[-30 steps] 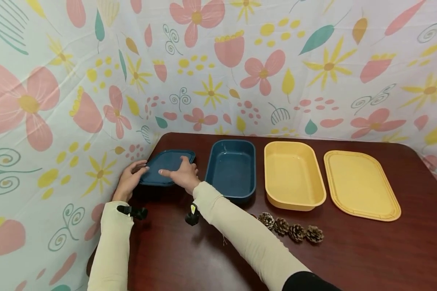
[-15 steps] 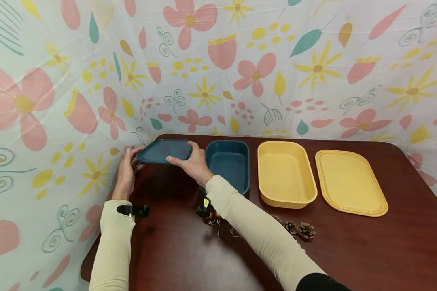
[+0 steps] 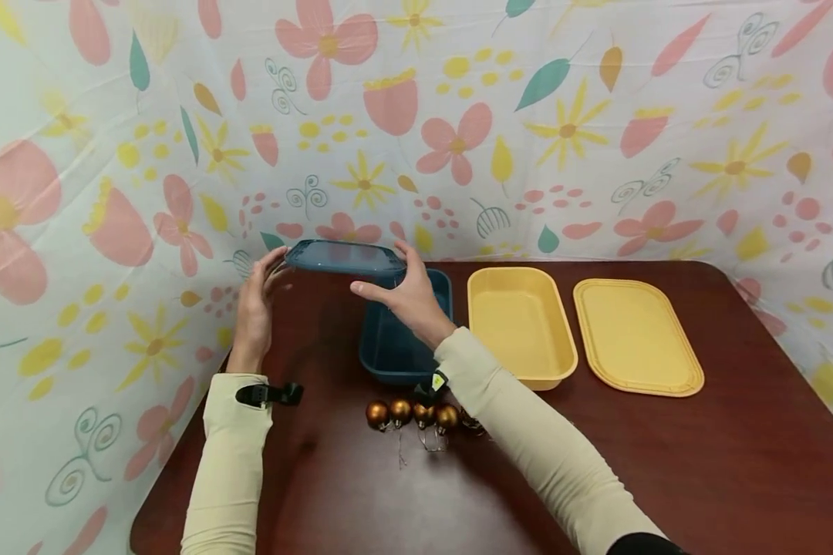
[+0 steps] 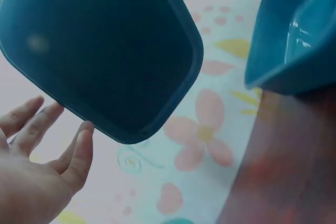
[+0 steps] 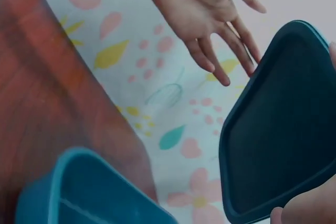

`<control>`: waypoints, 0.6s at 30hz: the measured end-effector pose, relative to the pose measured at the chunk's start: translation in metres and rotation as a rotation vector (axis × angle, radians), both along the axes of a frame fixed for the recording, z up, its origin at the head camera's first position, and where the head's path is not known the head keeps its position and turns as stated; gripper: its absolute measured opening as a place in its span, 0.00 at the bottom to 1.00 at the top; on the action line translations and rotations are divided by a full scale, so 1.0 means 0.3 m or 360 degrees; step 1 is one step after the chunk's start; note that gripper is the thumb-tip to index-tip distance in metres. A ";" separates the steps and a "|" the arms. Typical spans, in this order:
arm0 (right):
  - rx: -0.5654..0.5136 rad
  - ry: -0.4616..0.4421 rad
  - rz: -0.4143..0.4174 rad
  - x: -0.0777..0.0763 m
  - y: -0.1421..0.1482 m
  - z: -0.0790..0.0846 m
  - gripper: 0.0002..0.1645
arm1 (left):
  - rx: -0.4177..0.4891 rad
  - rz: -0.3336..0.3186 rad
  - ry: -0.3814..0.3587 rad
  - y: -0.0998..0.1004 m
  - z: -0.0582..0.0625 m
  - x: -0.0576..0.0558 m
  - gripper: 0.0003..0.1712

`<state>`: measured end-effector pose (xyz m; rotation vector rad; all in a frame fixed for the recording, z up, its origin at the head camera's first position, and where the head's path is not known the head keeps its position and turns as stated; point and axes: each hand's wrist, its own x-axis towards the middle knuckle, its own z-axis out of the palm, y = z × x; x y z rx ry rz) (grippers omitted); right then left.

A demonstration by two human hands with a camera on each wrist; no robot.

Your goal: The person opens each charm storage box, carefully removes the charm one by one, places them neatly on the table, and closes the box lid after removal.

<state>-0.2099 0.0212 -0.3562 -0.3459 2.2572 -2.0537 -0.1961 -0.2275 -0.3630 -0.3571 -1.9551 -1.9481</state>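
Note:
A dark blue lid (image 3: 343, 258) is up in the air above the table's back left, tilted. My right hand (image 3: 416, 297) grips its right edge, the thumb at the near side. At the lid's left edge, my left hand (image 3: 253, 308) has its fingers extended; in the left wrist view the fingertips (image 4: 86, 127) touch or nearly touch the rim. The right wrist view shows that left hand (image 5: 199, 19) spread, not wrapped round the lid (image 5: 283, 119). Below and right of the lid stands an open blue box (image 3: 396, 354), partly hidden by my right hand and the lid.
An open yellow box (image 3: 521, 324) and a flat yellow lid (image 3: 639, 339) are to the right on the dark red table (image 3: 333, 493). Several shiny copper-coloured ball ornaments (image 3: 400, 412) lie in front of the blue box. A flowered cloth (image 3: 458, 154) hangs behind and left.
The blue lid has risen from the table's left side and moved right, toward the blue box. The left fingers have straightened at its edge. The head view has shifted, uncovering the ball ornaments.

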 end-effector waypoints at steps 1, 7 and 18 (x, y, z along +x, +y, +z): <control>-0.0004 0.0015 -0.0007 0.005 0.016 0.007 0.59 | -0.0040 0.0007 0.0027 0.012 0.006 0.000 0.34; -0.0014 0.0121 -0.0062 0.032 0.096 0.032 0.61 | -0.0198 0.0053 0.0150 0.071 0.026 -0.002 0.30; -0.0107 0.0528 -0.0147 0.087 0.223 0.060 0.65 | -0.0214 -0.0050 0.0398 0.183 0.056 0.015 0.29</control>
